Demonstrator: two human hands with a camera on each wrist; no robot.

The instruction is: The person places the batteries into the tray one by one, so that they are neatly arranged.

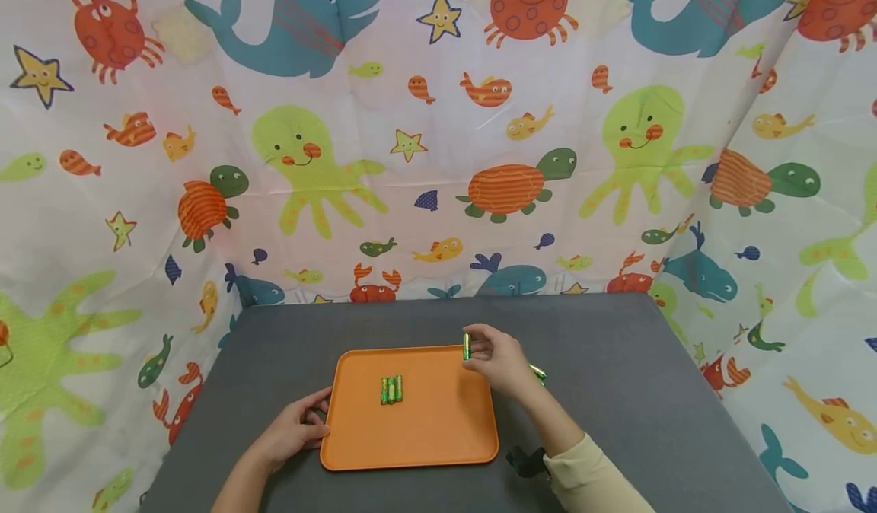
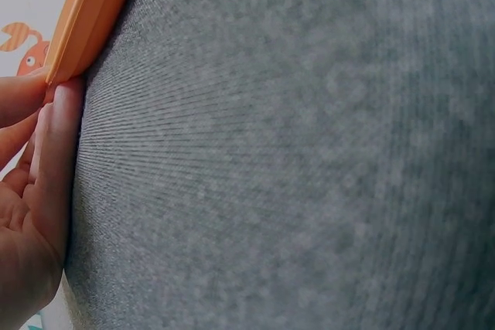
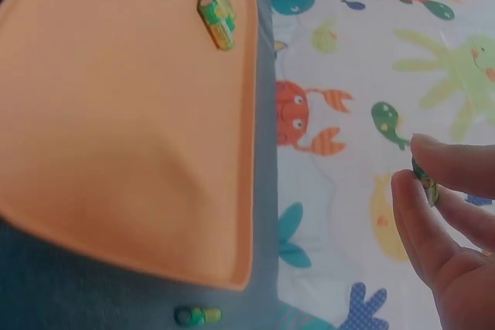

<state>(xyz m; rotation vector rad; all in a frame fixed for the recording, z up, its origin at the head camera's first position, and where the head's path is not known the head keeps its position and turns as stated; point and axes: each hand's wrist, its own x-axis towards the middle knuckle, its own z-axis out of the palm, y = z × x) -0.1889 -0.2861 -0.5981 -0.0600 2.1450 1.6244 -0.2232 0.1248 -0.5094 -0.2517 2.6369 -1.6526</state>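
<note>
An orange tray (image 1: 411,441) lies on the grey table. Three green batteries (image 1: 392,390) lie side by side in its left half, and they also appear as a green cluster (image 3: 216,13) in the right wrist view. My left hand (image 1: 296,428) holds the tray's left edge, thumb and fingers against the rim (image 2: 81,25). Above the tray's far right corner, my right hand (image 1: 499,357) pinches another green battery (image 1: 467,346) upright between thumb and fingers. More green batteries (image 1: 537,372) lie on the table right of the tray, partly hidden behind the right hand.
The grey tabletop (image 1: 603,391) extends around the tray. A curtain (image 1: 425,117) printed with sea animals hangs behind the table and along both sides. Beside the right forearm is a dark, blurred object (image 1: 526,461).
</note>
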